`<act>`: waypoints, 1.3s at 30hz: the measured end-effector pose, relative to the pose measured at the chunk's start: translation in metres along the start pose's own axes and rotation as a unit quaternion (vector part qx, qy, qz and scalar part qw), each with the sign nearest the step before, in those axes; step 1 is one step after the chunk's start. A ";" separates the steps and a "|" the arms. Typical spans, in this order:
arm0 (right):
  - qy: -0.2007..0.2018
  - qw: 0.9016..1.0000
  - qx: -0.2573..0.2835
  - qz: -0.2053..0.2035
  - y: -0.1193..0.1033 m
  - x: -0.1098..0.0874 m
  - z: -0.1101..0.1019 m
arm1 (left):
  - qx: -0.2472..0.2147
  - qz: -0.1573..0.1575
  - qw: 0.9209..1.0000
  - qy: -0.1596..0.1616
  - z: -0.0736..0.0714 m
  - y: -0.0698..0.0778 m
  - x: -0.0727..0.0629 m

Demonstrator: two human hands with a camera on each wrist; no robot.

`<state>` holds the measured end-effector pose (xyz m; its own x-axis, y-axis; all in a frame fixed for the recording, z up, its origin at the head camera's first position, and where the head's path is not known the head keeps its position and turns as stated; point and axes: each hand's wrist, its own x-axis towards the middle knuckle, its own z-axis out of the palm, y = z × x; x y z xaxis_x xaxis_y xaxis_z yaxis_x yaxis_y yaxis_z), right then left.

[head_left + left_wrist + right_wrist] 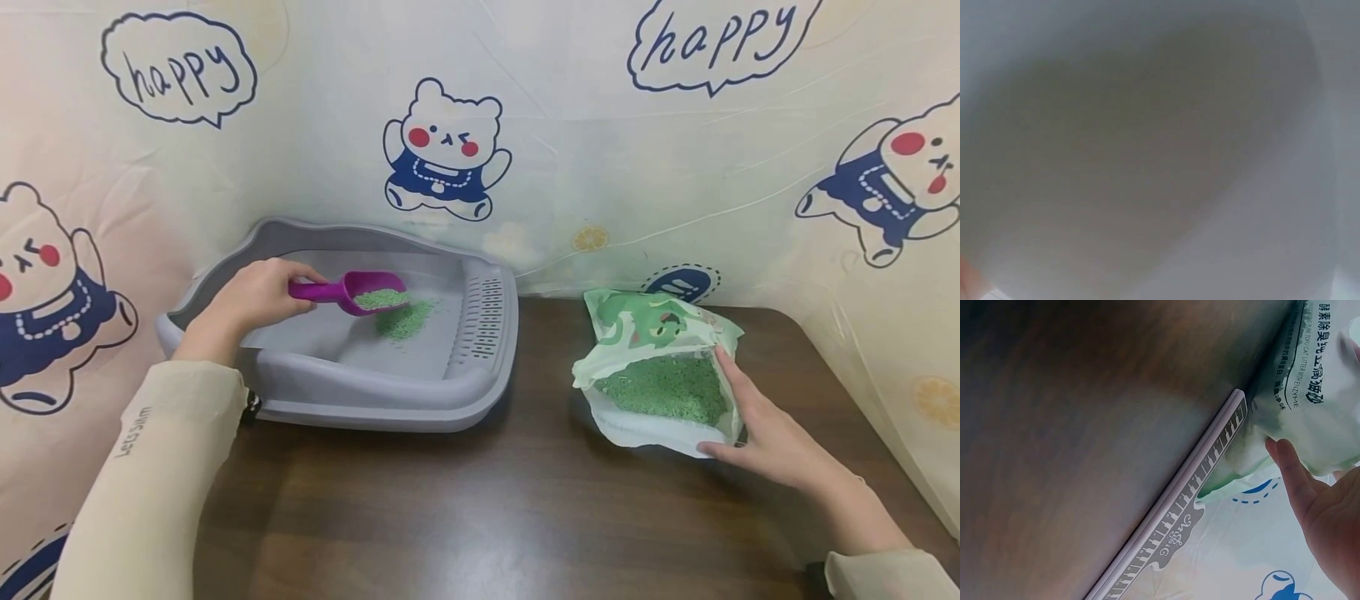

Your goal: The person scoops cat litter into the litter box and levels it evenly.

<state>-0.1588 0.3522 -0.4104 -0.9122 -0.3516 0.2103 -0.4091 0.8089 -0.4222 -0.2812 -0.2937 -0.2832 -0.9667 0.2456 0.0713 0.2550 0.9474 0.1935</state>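
Note:
My left hand [258,296] grips the handle of a purple scoop [321,292] above a grey litter box [420,404]. Green litter pellets [381,298] lie in the scoop, and a small pile of litter [405,322] rests on the box floor below. To the right, an opened cat litter bag [645,437] full of green pellets leans with its mouth toward me. My right hand [768,429] holds the bag's right side, thumb low and fingers near the mouth. Its fingertips [1282,447] touch the bag in the right wrist view. The left wrist view shows only blurred grey and shadow.
Box and bag stand on a dark brown wooden table [517,492]. A slotted ledge [480,321] runs along the box's right side. Behind hangs a bear-printed curtain [555,167]. A pale strip [1175,500] printed with piano keys shows in the right wrist view.

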 end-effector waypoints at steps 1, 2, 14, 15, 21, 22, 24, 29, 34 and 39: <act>-0.001 1.000 -0.002 0.003 0.000 0.000 0.000 | 0.003 -0.001 1.000 -0.002 -0.001 0.000 0.000; -0.002 1.000 -0.002 0.003 0.000 0.000 0.000 | 0.006 -0.001 1.000 -0.003 -0.002 0.001 0.000; -0.004 1.000 -0.004 0.006 0.001 -0.001 0.000 | 0.028 0.012 0.999 -0.010 -0.008 0.004 0.003; -0.004 1.000 -0.005 0.006 0.001 -0.001 0.000 | 0.029 0.015 0.999 -0.010 -0.009 0.005 0.003; 0.000 1.000 -0.001 0.004 0.002 0.000 0.001 | 0.040 0.031 0.999 -0.013 -0.016 0.009 0.003; 0.001 1.000 -0.001 0.003 0.002 0.000 0.001 | 0.042 0.032 0.998 -0.013 -0.017 0.009 0.003; 0.003 1.000 0.000 0.000 0.002 0.000 0.001 | 0.045 0.035 0.998 -0.015 -0.019 0.010 0.003; 0.007 1.000 -0.001 0.001 0.001 0.000 0.001 | 0.044 0.036 0.998 -0.016 -0.023 0.011 0.002; 0.006 1.000 -0.001 0.003 0.001 0.000 0.002 | 0.046 0.039 0.998 -0.016 -0.026 0.015 0.002; 0.005 1.000 0.002 -0.004 0.002 0.000 0.002 | 0.055 0.049 0.997 -0.015 -0.029 0.018 0.002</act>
<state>-0.1592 0.3528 -0.4134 -0.9088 -0.3535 0.2215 -0.4162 0.8046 -0.4236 -0.2783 -0.2819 -0.2515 -0.9381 0.3418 0.0556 0.3454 0.9352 0.0783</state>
